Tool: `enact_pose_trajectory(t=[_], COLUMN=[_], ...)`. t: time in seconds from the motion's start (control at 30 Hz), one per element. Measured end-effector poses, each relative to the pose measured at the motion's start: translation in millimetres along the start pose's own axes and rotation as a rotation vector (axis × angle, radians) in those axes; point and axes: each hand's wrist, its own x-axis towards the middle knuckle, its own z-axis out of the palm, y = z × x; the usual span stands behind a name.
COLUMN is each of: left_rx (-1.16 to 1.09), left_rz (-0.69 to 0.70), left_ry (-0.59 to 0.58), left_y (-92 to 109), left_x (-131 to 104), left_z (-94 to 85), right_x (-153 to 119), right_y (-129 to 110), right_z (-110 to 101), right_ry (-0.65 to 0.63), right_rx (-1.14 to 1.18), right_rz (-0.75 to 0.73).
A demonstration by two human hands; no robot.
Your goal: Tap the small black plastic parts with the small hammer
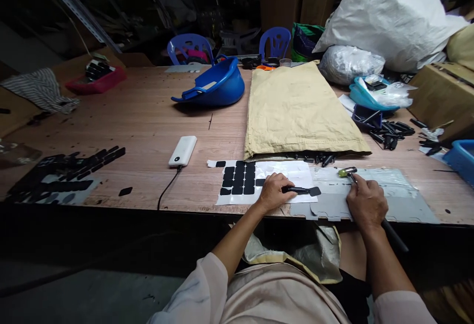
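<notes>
My left hand is closed round one end of a slim black piece, whose far end meets a small dark square pad. Beneath it lies a white sheet with rows of black rounded squares stuck on its left part. My right hand grips a tool with a yellow-green and metal head; its dark handle sticks out past the wrist over the table edge. Under that tool's head is a grey mat partly covered by clear film.
A large tan sack lies behind the sheet. A white power bank with a cable is to the left, a blue basin beyond it. Black parts and a teal basket stand right; more black pieces lie far left.
</notes>
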Motion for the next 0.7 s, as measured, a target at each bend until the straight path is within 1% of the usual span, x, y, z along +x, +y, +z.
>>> enact_pose_trajectory(t=[0.1, 0.2, 0.27, 0.3, 0.43, 0.5, 0.57, 0.7], left_rx=[0.02, 0.023, 0.021, 0.023, 0.048, 0.068, 0.083, 0.088], left_rz=[0.002, 0.009, 0.009, 0.007, 0.01, 0.016, 0.027, 0.043], left_ry=[-0.014, -0.014, -0.015, -0.018, -0.051, -0.064, -0.069, -0.075], left_y=[-0.4, 0.3, 1.5, 2.2, 4.9, 5.5, 5.4, 4.3], left_x=[1.2, 0.6, 0.2, 0.2, 0.6, 0.9, 1.2, 1.6], left_z=[0.1, 0.5, -0.1, -0.6, -3.1, -3.7, -3.5, -2.2], right_x=[3.1, -2.6, -13.1, -20.0, -50.0, -61.3, -68.5, -75.8], right_y=[5.7, 1.9, -9.7, -18.0, -55.7, -70.6, -80.3, -87.7], right_z=[-2.5, -13.6, -25.1, -31.1, -47.8, -50.2, -50.3, -47.2], right_ry=[-0.025, 0.011, 0.012, -0.009, -0.134, -0.179, -0.199, -0.157], right_rx=[0.132, 0.309, 0.435, 0.498, 0.678, 0.726, 0.746, 0.73], right_rz=[0.013, -0.013, -0.068, -0.1, -0.225, -0.295, -0.352, -0.38])
